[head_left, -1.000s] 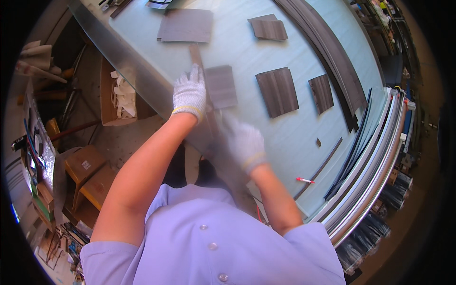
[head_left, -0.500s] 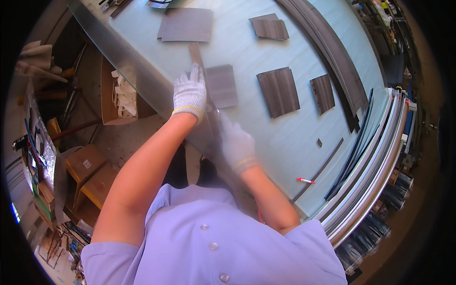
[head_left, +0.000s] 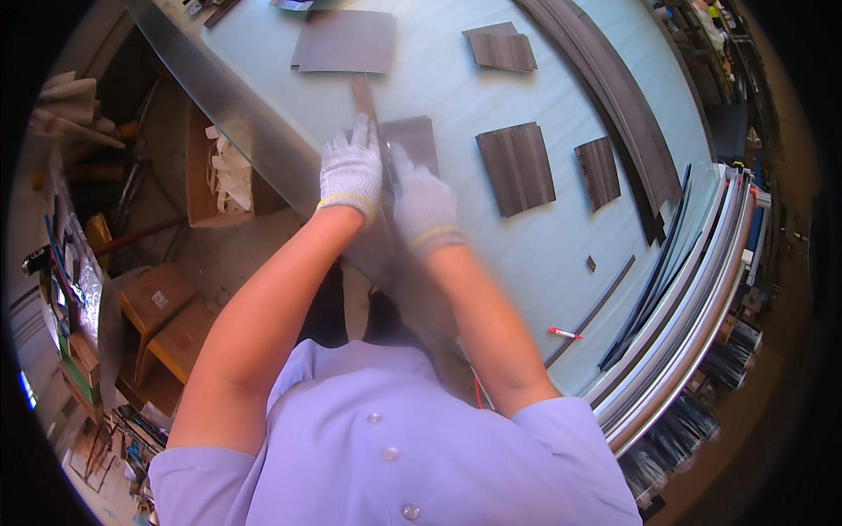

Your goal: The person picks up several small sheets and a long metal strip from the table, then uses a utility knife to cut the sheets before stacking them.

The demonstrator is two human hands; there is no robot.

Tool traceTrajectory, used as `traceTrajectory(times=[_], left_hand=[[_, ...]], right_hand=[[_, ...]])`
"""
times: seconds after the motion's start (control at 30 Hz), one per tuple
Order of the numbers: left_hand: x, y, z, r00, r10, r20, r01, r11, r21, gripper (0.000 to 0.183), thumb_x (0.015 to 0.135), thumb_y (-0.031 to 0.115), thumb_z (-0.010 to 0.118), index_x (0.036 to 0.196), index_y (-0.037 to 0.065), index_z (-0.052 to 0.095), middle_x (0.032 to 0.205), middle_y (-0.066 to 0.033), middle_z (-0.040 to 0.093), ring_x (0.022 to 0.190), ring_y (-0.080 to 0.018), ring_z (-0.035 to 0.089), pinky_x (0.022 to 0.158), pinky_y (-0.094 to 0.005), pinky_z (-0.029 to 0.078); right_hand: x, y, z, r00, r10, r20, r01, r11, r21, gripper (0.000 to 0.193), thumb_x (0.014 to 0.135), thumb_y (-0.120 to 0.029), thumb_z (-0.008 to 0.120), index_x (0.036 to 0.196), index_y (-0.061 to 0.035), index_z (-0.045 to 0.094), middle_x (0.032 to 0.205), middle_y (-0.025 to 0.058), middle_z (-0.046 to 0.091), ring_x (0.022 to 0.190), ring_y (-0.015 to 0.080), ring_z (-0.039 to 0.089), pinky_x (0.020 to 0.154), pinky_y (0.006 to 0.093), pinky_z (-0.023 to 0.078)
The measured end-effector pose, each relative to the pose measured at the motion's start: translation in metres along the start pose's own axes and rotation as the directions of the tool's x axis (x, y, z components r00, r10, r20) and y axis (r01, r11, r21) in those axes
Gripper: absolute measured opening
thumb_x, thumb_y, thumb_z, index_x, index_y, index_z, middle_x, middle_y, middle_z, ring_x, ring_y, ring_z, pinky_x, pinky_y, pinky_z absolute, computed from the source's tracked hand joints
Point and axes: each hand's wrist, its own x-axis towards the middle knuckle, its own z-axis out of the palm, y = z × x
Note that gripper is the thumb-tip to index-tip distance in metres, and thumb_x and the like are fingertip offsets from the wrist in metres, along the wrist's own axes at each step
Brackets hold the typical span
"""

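My left hand (head_left: 351, 174), in a grey-white knit glove, lies with fingers stretched out and pressed on a long narrow bar (head_left: 362, 95) like a straightedge. The bar lies along the left edge of a dark grey sheet (head_left: 416, 142) near the table's edge. Close on the bar's right side is my right hand (head_left: 424, 203), gloved too and smeared by motion. Its fingers look closed round a small tool that I cannot make out. It covers the lower part of the sheet.
On the pale blue tabletop (head_left: 500, 254) lie a large grey sheet (head_left: 346, 42), several dark cut pieces (head_left: 516, 169), long dark strips (head_left: 605, 79) and a red-and-white marker (head_left: 565, 333). Metal rails (head_left: 684, 324) run along the right. A box of white scraps (head_left: 230, 175) stands left, below the table.
My right hand has slid up and away from me along the bar, now covering more of the sheet. My left hand stays in place on the bar.
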Motion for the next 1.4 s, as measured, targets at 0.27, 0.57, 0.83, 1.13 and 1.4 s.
traceTrajectory(times=[0.27,0.57,0.83,1.13,1.4], left_hand=[[-0.004,0.005,-0.029,0.990,-0.014,0.142,0.021,0.999,-0.050,0.117,0.059,0.034,0.093,0.152,-0.001,0.031,0.158,-0.0133,0.034,0.133,-0.0387,0.046,0.110,-0.0458,0.040],[0.000,0.003,-0.017,0.999,0.012,0.042,-0.012,1.000,0.002,0.101,0.067,0.025,0.087,0.149,-0.001,0.036,0.157,-0.0141,0.034,0.129,-0.0390,0.048,0.107,-0.0467,0.041],[-0.003,0.001,-0.009,0.998,-0.005,0.067,0.004,1.000,0.016,0.115,0.060,0.035,0.092,0.152,0.001,0.033,0.158,-0.0127,0.033,0.130,-0.0362,0.048,0.108,-0.0463,0.041],[-0.005,0.001,-0.020,0.996,-0.008,0.089,0.012,0.999,-0.038,0.118,0.057,0.036,0.093,0.152,0.000,0.033,0.159,-0.0133,0.033,0.129,-0.0349,0.048,0.107,-0.0454,0.042],[0.001,0.000,-0.002,1.000,-0.001,-0.010,0.001,1.000,0.010,0.110,0.059,0.033,0.092,0.149,-0.001,0.037,0.155,-0.0143,0.037,0.124,-0.0351,0.051,0.106,-0.0459,0.042]], right_hand=[[-0.099,0.019,-0.014,0.980,0.016,0.199,-0.005,0.999,-0.054,0.061,0.090,-0.014,0.058,0.149,-0.0177,0.043,0.096,0.0173,0.064,0.080,0.0362,0.068,0.071,0.0481,0.055],[0.038,-0.006,-0.024,0.999,-0.032,-0.020,0.031,0.999,-0.041,0.042,0.096,-0.018,0.049,0.138,-0.0156,0.051,0.095,0.0197,0.066,0.087,0.0389,0.069,0.076,0.0490,0.056],[-0.052,0.007,0.000,0.995,0.007,0.096,-0.003,0.999,-0.037,0.064,0.090,-0.012,0.056,0.151,-0.0164,0.039,0.100,0.0192,0.065,0.080,0.0366,0.069,0.070,0.0474,0.056],[-0.055,0.015,-0.040,0.994,-0.051,0.097,0.050,0.999,0.011,0.051,0.094,-0.015,0.054,0.144,-0.0177,0.049,0.092,0.0181,0.066,0.081,0.0367,0.067,0.073,0.0487,0.053],[0.014,-0.005,-0.004,1.000,0.018,0.011,-0.018,1.000,-0.006,0.056,0.089,-0.015,0.054,0.145,-0.0195,0.047,0.096,0.0210,0.068,0.089,0.0415,0.067,0.080,0.0522,0.053]])
